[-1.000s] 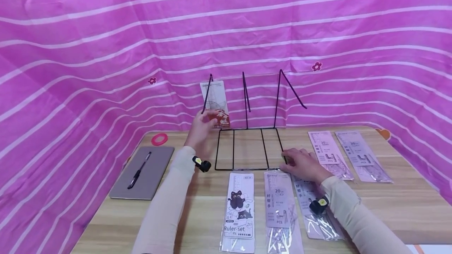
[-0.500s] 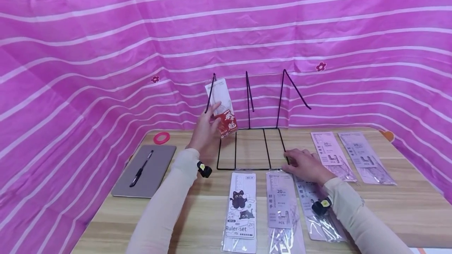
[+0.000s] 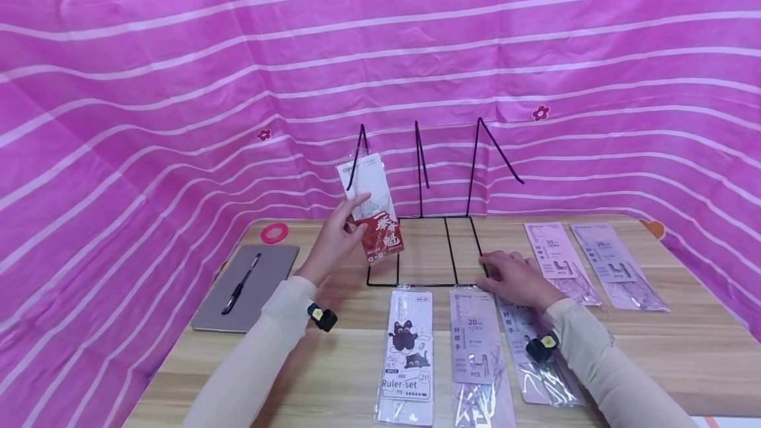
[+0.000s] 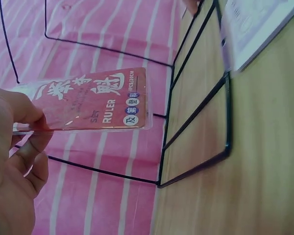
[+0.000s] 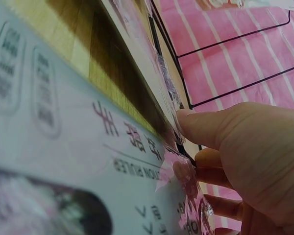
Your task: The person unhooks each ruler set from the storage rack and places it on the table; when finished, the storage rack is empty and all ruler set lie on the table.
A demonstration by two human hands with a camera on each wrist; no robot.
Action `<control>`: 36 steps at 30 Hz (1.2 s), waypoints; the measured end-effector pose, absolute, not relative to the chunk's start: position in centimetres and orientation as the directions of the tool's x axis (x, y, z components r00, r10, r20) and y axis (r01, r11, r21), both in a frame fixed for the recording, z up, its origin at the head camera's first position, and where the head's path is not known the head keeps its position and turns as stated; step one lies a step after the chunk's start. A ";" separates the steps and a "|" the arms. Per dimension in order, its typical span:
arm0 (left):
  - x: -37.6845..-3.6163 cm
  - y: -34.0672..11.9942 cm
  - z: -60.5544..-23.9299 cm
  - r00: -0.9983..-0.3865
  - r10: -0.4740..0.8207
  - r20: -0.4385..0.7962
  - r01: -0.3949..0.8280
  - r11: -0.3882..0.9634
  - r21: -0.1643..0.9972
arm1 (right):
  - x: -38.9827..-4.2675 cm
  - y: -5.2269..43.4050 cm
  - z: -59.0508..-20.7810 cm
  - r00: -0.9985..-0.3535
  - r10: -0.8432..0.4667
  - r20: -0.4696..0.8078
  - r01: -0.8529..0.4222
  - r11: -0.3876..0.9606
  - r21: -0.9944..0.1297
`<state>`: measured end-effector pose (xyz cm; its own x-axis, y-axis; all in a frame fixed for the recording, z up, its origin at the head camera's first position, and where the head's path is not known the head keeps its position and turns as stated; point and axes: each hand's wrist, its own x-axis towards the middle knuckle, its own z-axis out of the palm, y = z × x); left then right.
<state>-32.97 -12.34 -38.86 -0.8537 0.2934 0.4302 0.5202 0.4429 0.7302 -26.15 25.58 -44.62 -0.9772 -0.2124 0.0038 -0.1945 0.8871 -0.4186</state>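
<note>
My left hand (image 3: 334, 240) pinches a clear ruler pack with a red label (image 3: 372, 210) and holds it upright in the air, over the left section of a black wire rack (image 3: 450, 251). In the left wrist view the ruler pack (image 4: 93, 100) lies between thumb and fingers (image 4: 19, 142), with the wire rack (image 4: 196, 117) behind it. My right hand (image 3: 514, 277) rests on the table at the rack's front right corner, on a lilac ruler pack (image 3: 531, 349). Up close, its thumb (image 5: 206, 127) touches the wire rack (image 5: 186, 98).
A grey notebook (image 3: 261, 276) with a black pen (image 3: 238, 292) lies at the left, a pink tape ring (image 3: 274, 232) behind it. A cat-print ruler pack (image 3: 407, 355) and several lilac packs (image 3: 477, 349) lie flat in front and at the right (image 3: 618, 266). Pink striped cloth (image 3: 178, 84) walls the table.
My left hand has drawn the red-label pack down and toward me, away from the rack's left upright. The right hand has stayed put.
</note>
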 end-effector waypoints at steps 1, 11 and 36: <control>-32.4 -12.6 -38.8 -0.854 0.298 0.427 0.519 0.438 0.734 | -26.1 25.6 -44.6 -0.977 -0.211 0.003 -0.193 0.887 -0.419; -26.6 -14.5 -38.9 -0.846 0.341 0.410 0.528 0.424 0.736 | -26.2 25.9 -44.7 -0.978 -0.208 -0.025 -0.178 0.889 -0.423; -19.2 -17.9 -39.4 -0.898 0.365 0.245 0.389 0.399 0.830 | -26.2 25.8 -44.4 -0.976 -0.214 -0.025 -0.182 0.882 -0.435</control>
